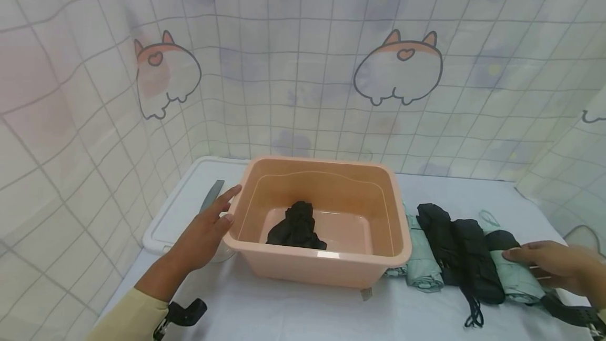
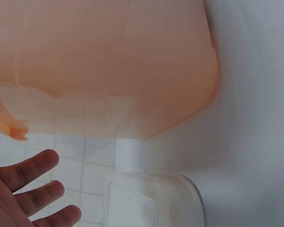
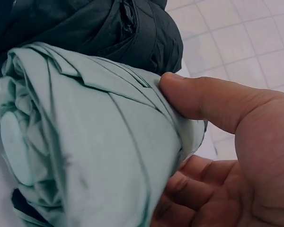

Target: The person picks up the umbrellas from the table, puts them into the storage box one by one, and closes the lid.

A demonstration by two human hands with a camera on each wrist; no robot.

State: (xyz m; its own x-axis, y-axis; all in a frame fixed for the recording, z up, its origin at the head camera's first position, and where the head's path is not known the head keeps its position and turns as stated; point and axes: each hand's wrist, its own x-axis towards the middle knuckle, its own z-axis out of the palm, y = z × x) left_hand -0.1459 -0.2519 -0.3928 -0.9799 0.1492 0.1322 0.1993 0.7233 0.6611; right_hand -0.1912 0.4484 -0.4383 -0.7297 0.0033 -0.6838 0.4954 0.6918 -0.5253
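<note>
My left hand (image 1: 203, 236) is at the left rim of a peach plastic basin (image 1: 307, 267), fingers spread and fairly straight against it. Inside the basin lies a crumpled black cloth bundle (image 1: 297, 228). In the left wrist view the basin's side wall (image 2: 118, 56) fills the top, with three fingers below it. At the far right of the row, my right hand (image 1: 556, 264) grips a rolled mint-green folding umbrella (image 3: 109, 137). The thumb lies on top and the other fingers curl beneath, partly hidden. Beside that umbrella lies a black folded umbrella (image 1: 478, 262).
Another black folded umbrella (image 1: 437, 236) and a mint-green one (image 1: 423, 259) lie right of the basin. A white lid-like tray (image 1: 177, 220) with a grey strip (image 1: 211, 195) over it sits behind my left hand. A patterned curtain (image 1: 293, 67) encloses the table.
</note>
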